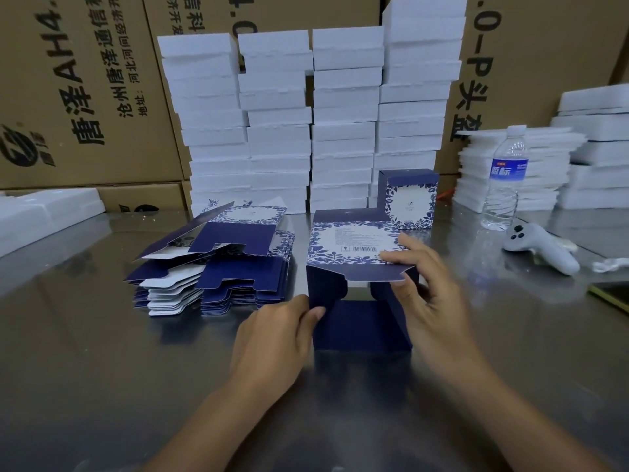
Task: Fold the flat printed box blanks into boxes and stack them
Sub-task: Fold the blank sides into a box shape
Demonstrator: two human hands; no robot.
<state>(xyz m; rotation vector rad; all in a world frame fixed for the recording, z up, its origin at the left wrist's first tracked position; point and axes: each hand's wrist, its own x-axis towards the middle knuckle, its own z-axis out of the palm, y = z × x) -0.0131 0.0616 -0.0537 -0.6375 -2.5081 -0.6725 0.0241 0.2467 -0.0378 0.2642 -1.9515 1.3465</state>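
With the left hand (275,338) pinching one flap (325,286) of the half-folded box (354,247) and the right hand (430,291) gripping the other side, uneven pressing could crease the flaps.

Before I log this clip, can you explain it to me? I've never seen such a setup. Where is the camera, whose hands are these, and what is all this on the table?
There is no machine here. One camera is worn on a person's head and looks down at their own two bare hands. The left hand and right hand each grip a side of a half-folded box. The box is dark blue with a leaf print and a barcode, and its near flaps are not yet closed. Below it is a shiny metal table. To the left lies a pile of flat blanks. Behind, one finished box stands upright. Further back, stacks of white foam pieces stand in front of brown cartons. On the right are a water bottle and a white handheld controller.
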